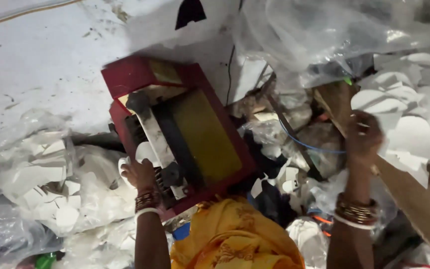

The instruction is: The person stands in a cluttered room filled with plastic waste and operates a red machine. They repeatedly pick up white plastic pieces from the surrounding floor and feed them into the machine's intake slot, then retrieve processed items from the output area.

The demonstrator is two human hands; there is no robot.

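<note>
Hands at a red press machine among white paper cut-outs

The right hand [363, 135] is blurred (fingers cannot be told) near the white cut-outs [405, 117]; the red machine [177, 132] lies in the middle, its long axis from upper left to lower right; the left hand [138, 173], fingers loosely curled, touches a white piece [146, 151] at its roller.

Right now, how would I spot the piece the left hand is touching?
Find the red machine at the centre. At its lower-left edge the left hand rests on a white cut piece. It lies on the machine, unlike the bagged piles.
</note>
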